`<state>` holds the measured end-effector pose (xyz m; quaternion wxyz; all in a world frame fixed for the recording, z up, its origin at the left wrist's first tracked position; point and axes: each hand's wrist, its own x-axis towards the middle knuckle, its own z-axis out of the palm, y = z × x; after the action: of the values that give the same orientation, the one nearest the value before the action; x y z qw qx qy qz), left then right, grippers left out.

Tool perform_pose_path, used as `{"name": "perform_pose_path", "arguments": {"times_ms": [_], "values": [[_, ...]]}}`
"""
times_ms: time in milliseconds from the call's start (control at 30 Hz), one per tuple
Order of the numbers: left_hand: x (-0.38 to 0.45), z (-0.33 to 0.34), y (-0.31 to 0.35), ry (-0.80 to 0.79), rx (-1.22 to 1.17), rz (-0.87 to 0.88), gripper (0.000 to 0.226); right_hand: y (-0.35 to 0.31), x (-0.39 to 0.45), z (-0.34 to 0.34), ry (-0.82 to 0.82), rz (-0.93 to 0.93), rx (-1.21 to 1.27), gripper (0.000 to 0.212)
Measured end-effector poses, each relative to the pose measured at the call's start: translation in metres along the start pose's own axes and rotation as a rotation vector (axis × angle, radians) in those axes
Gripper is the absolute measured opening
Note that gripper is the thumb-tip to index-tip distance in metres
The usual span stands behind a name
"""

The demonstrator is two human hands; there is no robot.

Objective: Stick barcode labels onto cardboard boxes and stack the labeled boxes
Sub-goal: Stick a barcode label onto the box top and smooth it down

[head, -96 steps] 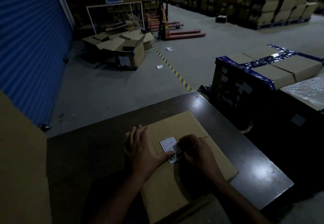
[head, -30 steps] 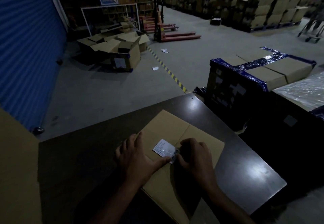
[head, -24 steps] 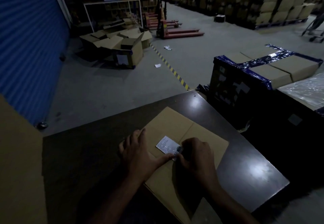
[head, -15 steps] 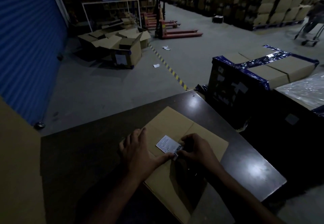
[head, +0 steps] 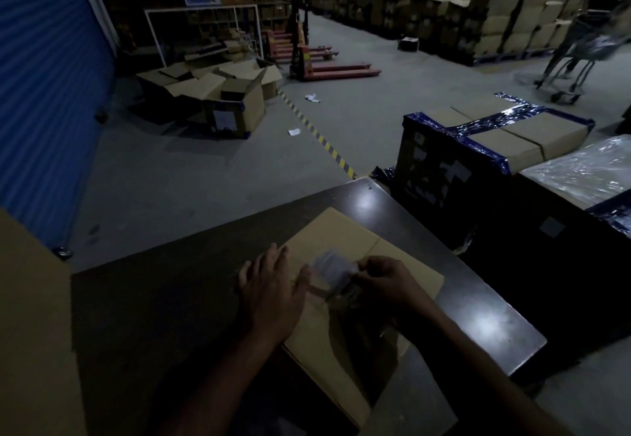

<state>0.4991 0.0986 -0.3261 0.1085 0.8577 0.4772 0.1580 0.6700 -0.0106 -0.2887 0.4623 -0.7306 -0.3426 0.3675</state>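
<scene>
We see a flat cardboard box (head: 345, 241) lying on a dark table (head: 170, 299), its near end hanging past the table's near edge. The left hand (head: 273, 295) rests palm down on the box's left side, fingers (head: 269, 265) straight and spread, the thumb reaching right toward a small white label (head: 333, 266). The label sits near the middle of the box top and looks blurred, so we cannot tell whether it lies fully flat or is partly lifted. The right hand (head: 384, 278) is just to the label's right, its fingers curled in and pinching the label's right edge.

At the left edge a tan sheet of cardboard (head: 30, 333) stands close to the camera. Beyond the table lies grey floor with a yellow-and-black striped line (head: 321, 138), a heap of opened boxes (head: 218, 94) by a blue roller door (head: 44, 77), and a red pallet jack (head: 324, 67). To the right stand cartons bound in blue tape (head: 485, 142), and stacked boxes (head: 478, 9) fill the back.
</scene>
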Motion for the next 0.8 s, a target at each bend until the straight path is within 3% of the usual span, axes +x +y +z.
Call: {"name": "perform_pose_path", "arguments": {"times_ms": [100,233,367,500,633,800], "values": [[0.009,0.004,-0.009,0.044,-0.046,0.046,0.079,-0.008,-0.018,-0.009,0.017,-0.018,0.184,0.016],[0.027,0.013,-0.02,0.041,-0.102,0.093,0.073,0.003,-0.043,-0.013,0.079,-0.019,0.27,0.017],[0.032,0.02,-0.016,0.112,-0.147,0.134,0.061,0.021,-0.072,-0.022,0.269,0.022,0.378,0.015],[0.013,0.008,0.039,0.151,-0.221,0.323,0.047,0.054,-0.107,-0.041,0.448,0.147,0.451,0.012],[-0.038,0.001,0.12,0.006,-0.45,0.503,0.04,0.092,-0.138,-0.069,0.598,0.243,0.553,0.014],[-0.111,0.034,0.204,-0.301,-0.655,0.705,0.032,0.141,-0.18,-0.097,0.812,0.38,0.682,0.016]]}}
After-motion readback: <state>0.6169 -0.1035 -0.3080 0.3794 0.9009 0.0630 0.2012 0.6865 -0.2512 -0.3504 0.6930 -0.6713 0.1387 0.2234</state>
